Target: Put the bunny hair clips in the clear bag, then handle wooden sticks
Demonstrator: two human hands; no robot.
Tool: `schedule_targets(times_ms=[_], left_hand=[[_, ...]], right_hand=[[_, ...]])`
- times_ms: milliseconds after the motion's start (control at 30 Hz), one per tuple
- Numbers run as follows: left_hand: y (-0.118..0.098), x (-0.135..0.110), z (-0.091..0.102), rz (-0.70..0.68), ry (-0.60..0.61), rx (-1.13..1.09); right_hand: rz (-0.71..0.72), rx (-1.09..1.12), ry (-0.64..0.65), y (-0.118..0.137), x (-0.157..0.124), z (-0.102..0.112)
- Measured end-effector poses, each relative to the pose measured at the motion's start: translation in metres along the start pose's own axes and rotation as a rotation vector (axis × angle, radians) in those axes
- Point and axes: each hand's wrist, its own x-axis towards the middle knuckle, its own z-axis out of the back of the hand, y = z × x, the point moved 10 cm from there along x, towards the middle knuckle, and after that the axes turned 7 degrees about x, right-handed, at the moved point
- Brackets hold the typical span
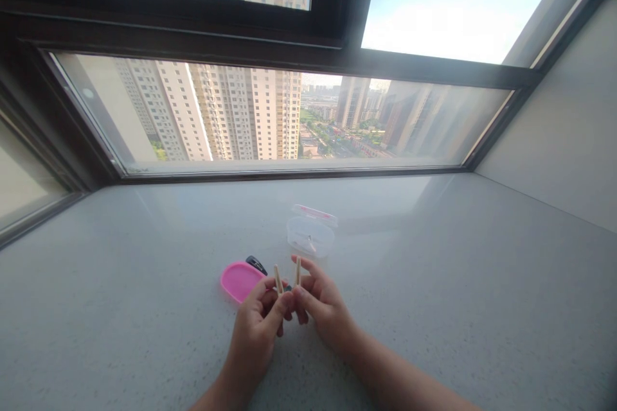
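Observation:
My left hand (255, 327) pinches a thin wooden stick (278, 278) that points upward. My right hand (321, 302) pinches a second wooden stick (297, 270), held upright beside the first. Both hands meet over the grey stone sill, fingertips almost touching. Just left of them lies a pink oval lid (240, 280) with a small dark object (256, 264) at its far edge. Behind the hands stands a small clear plastic box (310, 236) with its pink-edged lid (314, 212) hinged open; what lies inside is too small to name.
The grey speckled windowsill (434, 282) stretches wide on both sides. A dark-framed window (289, 170) runs along its far edge, with tall buildings outside. A pale wall (563, 135) rises at the right.

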Motion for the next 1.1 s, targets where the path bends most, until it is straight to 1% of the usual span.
schedule_targets(times_ms=[233, 500, 733, 967, 1100], left_hand=[[-0.001, 0.0, 0.003, -0.011, -0.024, 0.019], [-0.007, 0.0, 0.002, -0.019, -0.004, 0.008], [-0.004, 0.0, -0.001, -0.003, 0.018, 0.052], [-0.014, -0.001, 0.003, -0.06, -0.045, 0.064], [-0.013, -0.001, 0.006, -0.039, -0.077, 0.041]], right_hand=[[-0.015, 0.022, -0.005, -0.003, 0.001, 0.001], [-0.041, 0.016, -0.004, -0.003, -0.001, 0.001], [-0.07, -0.026, -0.036, -0.004, -0.001, 0.004], [-0.083, -0.078, -0.104, -0.002, -0.001, 0.011], [-0.081, -0.085, -0.129, -0.002, -0.002, 0.014]])
